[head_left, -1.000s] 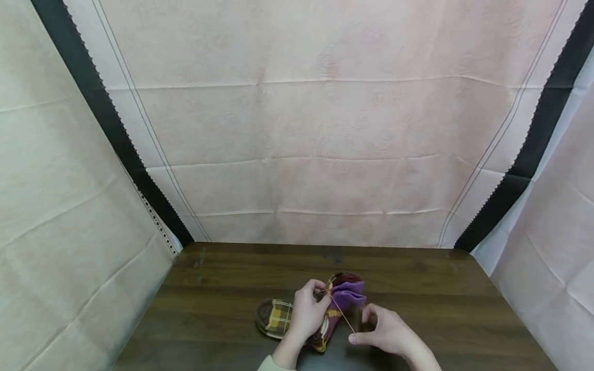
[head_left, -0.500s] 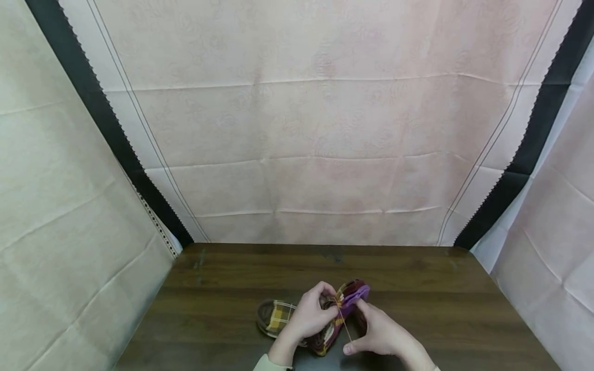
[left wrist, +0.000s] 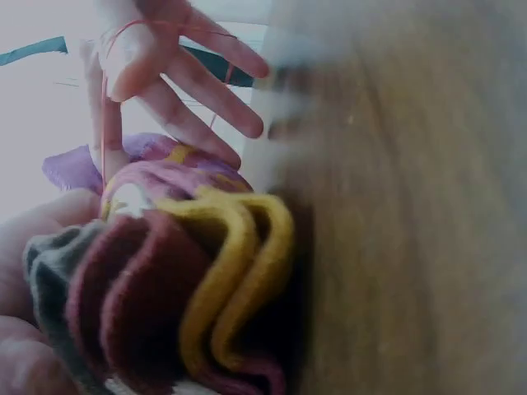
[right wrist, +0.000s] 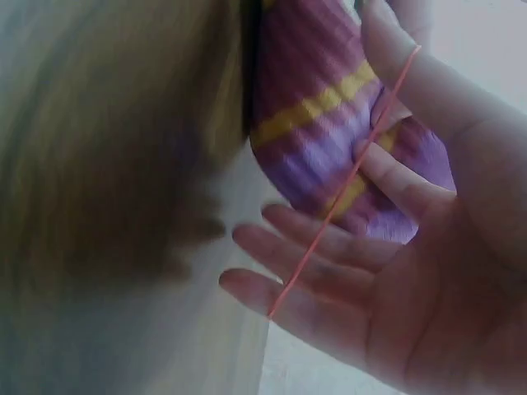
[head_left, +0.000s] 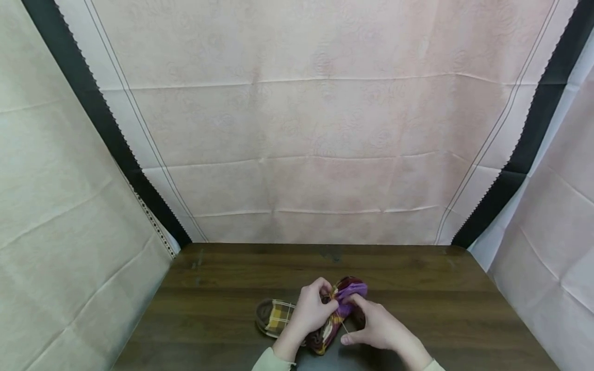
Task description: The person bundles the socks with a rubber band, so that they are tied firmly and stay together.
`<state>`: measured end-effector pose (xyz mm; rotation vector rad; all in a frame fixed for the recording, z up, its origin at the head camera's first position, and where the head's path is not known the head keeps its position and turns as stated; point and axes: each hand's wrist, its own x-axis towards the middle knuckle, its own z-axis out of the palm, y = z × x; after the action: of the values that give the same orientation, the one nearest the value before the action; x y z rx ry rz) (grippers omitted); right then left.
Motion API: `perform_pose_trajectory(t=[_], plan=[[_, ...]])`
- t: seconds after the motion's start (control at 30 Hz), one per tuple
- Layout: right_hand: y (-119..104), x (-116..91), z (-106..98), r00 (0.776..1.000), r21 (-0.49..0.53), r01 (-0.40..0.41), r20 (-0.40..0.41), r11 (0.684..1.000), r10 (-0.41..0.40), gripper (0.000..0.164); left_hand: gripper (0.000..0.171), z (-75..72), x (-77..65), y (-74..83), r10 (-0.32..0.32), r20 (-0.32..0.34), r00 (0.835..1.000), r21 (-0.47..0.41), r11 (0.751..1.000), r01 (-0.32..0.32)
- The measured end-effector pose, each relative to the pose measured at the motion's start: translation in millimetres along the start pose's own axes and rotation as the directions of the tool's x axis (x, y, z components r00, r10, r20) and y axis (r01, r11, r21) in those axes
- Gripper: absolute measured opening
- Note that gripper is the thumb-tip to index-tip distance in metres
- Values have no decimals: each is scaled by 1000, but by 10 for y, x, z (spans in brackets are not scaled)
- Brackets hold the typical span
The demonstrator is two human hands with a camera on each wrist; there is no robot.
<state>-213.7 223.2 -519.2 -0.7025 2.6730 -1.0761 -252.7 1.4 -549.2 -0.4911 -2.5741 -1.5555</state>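
In the head view my left hand (head_left: 313,314) grips a bundle of folded striped knit cloth (head_left: 351,289), maroon, yellow and purple, at its middle. The left wrist view shows its thick stacked folds (left wrist: 235,255), with the left fingers at the lower left. My right hand (head_left: 385,330) is beside the purple end, its fingertips near or touching the cloth. A thin reddish rubber band (right wrist: 346,185) stretches across the spread fingers and thumb of that hand in the right wrist view. Where the band passes around the bundle is mostly hidden.
A brown and yellow plaid cloth bundle (head_left: 280,315) lies left of the left hand, partly covered by the arm. Beneath everything is a dark wooden table (head_left: 223,293). Pale fabric walls (head_left: 301,206) with black strips stand behind and at both sides.
My right hand has moved left and up to the purple end, and its fingers have spread. The band, a long visible line earlier, now shows only as a short piece in the head view.
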Motion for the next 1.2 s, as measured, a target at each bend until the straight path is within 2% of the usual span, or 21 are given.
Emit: perform_pose_trajectory(t=[0.13,0.17,0.2,0.23,0.27,0.33,0.4,0.47,0.5,0.57,0.6,0.63,0.67,0.7,0.73,0.77,0.87,0.97,1.1,1.13,1.2], plan=[[98,-16,-92,999,51,11,39,999,-13,27,18,-38,67,-22,-20,-71,997,-25,1000,18],[124,-41,-116,997,107,22,66,994,-30,24,18,-56,85,-36,-24,-93,995,-32,999,21],[149,-65,-139,993,190,26,112,981,-48,28,17,-72,103,-53,-32,-114,993,-31,999,28],[179,-95,-158,984,291,17,167,956,-68,33,16,-80,117,-67,-43,-134,990,-33,999,39],[203,-123,-171,971,399,-6,220,917,-90,38,15,-87,133,-80,-58,-148,987,-36,998,53],[247,-164,-176,945,599,-89,304,796,-123,45,15,-96,161,-97,-77,-176,981,-44,997,71],[275,-173,-157,932,753,-159,327,638,-154,48,15,-99,182,-94,-88,-202,975,-57,995,78],[282,-155,-118,944,868,-172,281,466,-174,51,16,-104,200,-72,-93,-231,968,-65,995,80],[275,-138,-95,953,914,-167,246,370,-177,53,16,-105,206,-58,-89,-249,965,-68,995,74],[256,-94,-47,968,974,-150,180,172,-177,56,18,-107,215,-27,-85,-276,957,-72,995,67],[240,-71,-25,975,986,-140,153,87,-162,56,18,-109,218,-11,-88,-285,955,-73,995,70],[223,-48,-6,981,992,-127,129,19,-144,55,19,-108,221,-3,-83,-292,953,-74,995,64],[205,-23,8,987,993,-114,110,-26,-118,56,19,-105,221,7,-75,-291,954,-72,996,56],[190,1,19,992,993,-101,96,-55,-85,59,19,-99,218,13,-62,-284,957,-66,997,45],[171,28,26,995,994,-89,85,-70,-51,64,19,-100,215,20,-43,-276,960,-54,998,29],[153,54,30,997,995,-78,78,-66,-9,69,18,-96,210,25,-15,-267,964,-34,999,6],[116,118,16,994,997,-68,66,26,85,84,19,-71,188,36,95,-226,969,45,995,-87],[111,144,-29,988,991,-94,81,98,135,96,20,-32,159,48,216,-177,960,119,973,-197],[150,131,-127,972,981,-155,131,114,194,105,23,9,114,80,335,-33,942,196,926,-323],[166,122,-152,966,977,-173,143,128,214,106,24,14,102,89,351,19,936,210,914,-347],[200,98,-188,952,960,-214,163,179,260,104,26,26,87,105,378,127,917,246,883,-399]])
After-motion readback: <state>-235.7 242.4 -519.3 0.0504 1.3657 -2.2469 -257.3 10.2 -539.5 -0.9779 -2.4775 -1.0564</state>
